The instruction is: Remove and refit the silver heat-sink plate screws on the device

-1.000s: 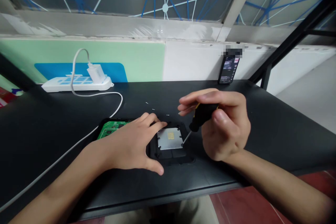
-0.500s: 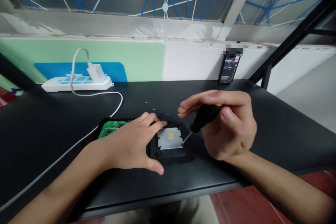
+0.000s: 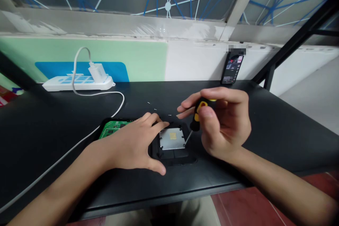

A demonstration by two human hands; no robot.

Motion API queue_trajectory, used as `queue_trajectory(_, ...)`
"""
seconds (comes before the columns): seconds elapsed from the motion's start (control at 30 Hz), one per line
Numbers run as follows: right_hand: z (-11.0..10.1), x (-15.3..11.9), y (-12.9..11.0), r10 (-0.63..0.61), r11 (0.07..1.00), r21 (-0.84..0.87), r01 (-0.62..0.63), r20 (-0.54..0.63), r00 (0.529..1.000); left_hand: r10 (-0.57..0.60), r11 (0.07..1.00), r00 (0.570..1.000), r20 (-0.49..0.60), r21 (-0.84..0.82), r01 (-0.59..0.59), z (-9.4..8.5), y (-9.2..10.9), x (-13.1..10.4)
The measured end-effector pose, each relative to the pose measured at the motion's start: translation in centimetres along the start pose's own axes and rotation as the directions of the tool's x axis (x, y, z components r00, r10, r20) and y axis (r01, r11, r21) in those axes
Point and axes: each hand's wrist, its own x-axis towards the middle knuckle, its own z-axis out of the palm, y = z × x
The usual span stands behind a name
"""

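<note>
A black device casing (image 3: 169, 162) lies on the dark table, with a green circuit board (image 3: 111, 129) in its left part and a silver metal plate (image 3: 168, 142) in its right part. My left hand (image 3: 132, 143) rests over the casing's middle, fingers spread, and covers part of the board. In my right hand (image 3: 227, 123) is a black and yellow screwdriver (image 3: 196, 116), gripped between thumb and fingers. Its tip meets the plate's lower right corner. Behind the casing lie three small screws (image 3: 155, 109).
A white power strip (image 3: 60, 84) with a charger (image 3: 97, 73) stands at the back left. Its white cable (image 3: 66, 153) runs down the table's left side. A phone (image 3: 232, 67) leans against the wall at the back right.
My right hand has turned the screwdriver, showing more yellow on its handle, which now stands more upright. My right hand has shifted slightly left; my left hand stays in place.
</note>
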Motion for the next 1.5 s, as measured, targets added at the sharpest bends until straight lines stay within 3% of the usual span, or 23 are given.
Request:
queue_trajectory(0.1,0.3,-0.2,-0.1,0.073,0.988,0.139,-0.069,-0.027,0.997,0.0,1.0,1.0,0.01,0.012,0.0,-0.2,0.1,0.1)
queue_trajectory(0.17,0.2,-0.2,0.1,0.058,0.99,0.128,-0.054,-0.026,0.998,0.0,1.0,1.0,0.004,0.008,0.0,-0.2,0.2,0.1)
queue_trajectory(0.4,-0.7,-0.1,0.7,-0.101,0.972,-0.212,0.105,0.028,0.994,0.015,0.999,1.0,-0.024,-0.029,-0.016,-0.2,0.1,0.0)
queue_trajectory(0.63,0.1,-0.7,0.5,0.065,0.996,-0.068,-0.064,0.007,0.998,0.009,1.0,1.0,-0.019,-0.001,-0.009,-0.1,0.1,0.1)
queue_trajectory(0.9,-0.8,0.3,1.3,-0.174,0.943,-0.283,0.175,0.028,0.984,0.007,1.0,1.0,-0.02,-0.013,-0.007,-0.2,0.2,0.0)
queue_trajectory(1.13,-0.8,0.2,2.2,-0.015,0.979,-0.206,0.0,-0.075,0.997,0.014,0.999,0.999,-0.036,-0.035,-0.016,0.1,0.0,-0.1)
queue_trajectory(1.5,-2.2,1.1,5.8,0.077,0.972,-0.191,-0.138,-0.297,0.952,0.021,0.999,0.999,-0.029,-0.048,-0.022,0.0,0.1,0.0)
